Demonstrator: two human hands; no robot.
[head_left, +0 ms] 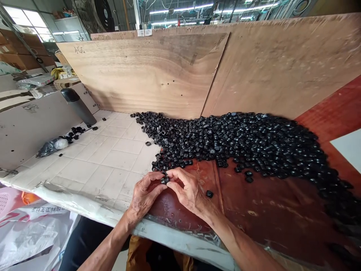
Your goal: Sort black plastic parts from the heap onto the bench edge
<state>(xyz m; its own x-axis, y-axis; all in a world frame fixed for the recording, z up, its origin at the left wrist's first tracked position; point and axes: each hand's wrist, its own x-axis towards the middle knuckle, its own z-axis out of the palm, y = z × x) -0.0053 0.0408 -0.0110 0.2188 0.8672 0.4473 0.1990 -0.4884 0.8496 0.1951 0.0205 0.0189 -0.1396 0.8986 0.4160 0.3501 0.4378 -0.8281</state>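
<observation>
My left hand [143,195] and my right hand [187,190] meet near the table's front edge, fingertips pinched together on one small black ring-shaped part [164,180]. Just beyond them a large heap of the same black parts [239,141] spreads across the table toward the right. One loose black part [209,194] lies beside my right wrist. Both hands rest on the reddish-brown board [254,210] where it meets the white tiled surface [113,158].
Plywood panels [158,71] stand behind the heap. A dark cylindrical bottle [78,106] leans at the left, with a few black parts [75,131] and a small bag [52,146] near it. White plastic sacks [28,229] lie below the table's left edge.
</observation>
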